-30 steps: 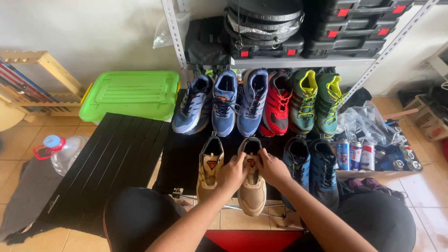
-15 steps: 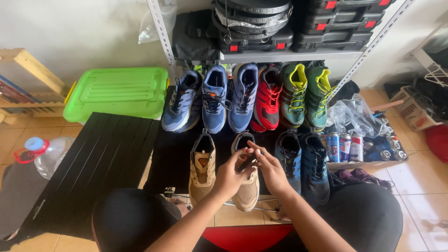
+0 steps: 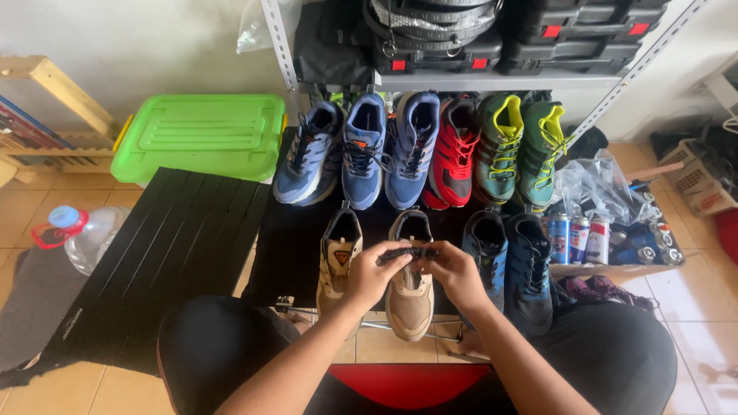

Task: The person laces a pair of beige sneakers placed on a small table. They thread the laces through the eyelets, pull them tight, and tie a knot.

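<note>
Just below the centre of the frame, the left hand (image 3: 374,273) and the right hand (image 3: 453,273) meet over a tan shoe (image 3: 409,296) that stands toe-down towards the person. Between them runs a short dark lace (image 3: 411,251) (or a strap; it is too small to tell which), held level across the shoe's open mouth. The fingers of each hand are pressed together in a pinch on their own end of it, the left hand on the left end and the right hand on the right end. The shoe's partner, a second tan shoe (image 3: 339,257), sits just to the left of the left hand, and a pair of dark blue shoes (image 3: 511,257) stands just to the right of the right hand.

Above these, across the middle of the frame, a row of running shoes lies side by side: blue shoes (image 3: 361,146), then a red shoe (image 3: 453,150), then green shoes with yellow laces (image 3: 519,146). They rest at the foot of a metal shelf (image 3: 461,78) loaded with black cases at the top of the frame. A bright green plastic box (image 3: 201,134) sits in the upper left, a black slatted panel (image 3: 165,246) below it, and a clear water bottle (image 3: 84,234) at the left edge. Small cans (image 3: 576,238) stand to the right of the dark blue pair.
</note>
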